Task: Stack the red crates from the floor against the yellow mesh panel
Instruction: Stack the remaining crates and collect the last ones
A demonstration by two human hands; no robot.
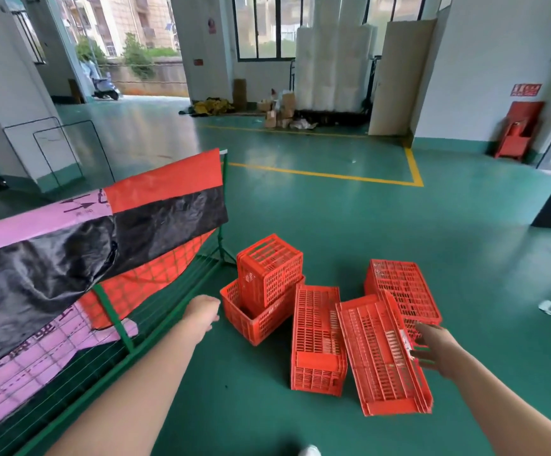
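ok so nothing's stacked yet as far as I can see; the red slotted plastic crates (316, 337), five or so, sit in a loose heap on the glossy green floor (464, 245), just beside the green-framed mesh panel (116, 311) draped in pink, black and red sheets; one's tipped inside another; the right hand (432, 347) is open, fingers straight, at the nearest crate's edge; the left hand (203, 311) reaches in, can't tell its fingers; whole job's left imo

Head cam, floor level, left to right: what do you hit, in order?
Order: draped green-framed rack → left hand → open red crate with another crate standing in it → flat crate → tilted crate → right hand → white scrap. The far crate overlaps the tilted one, so it is left out.
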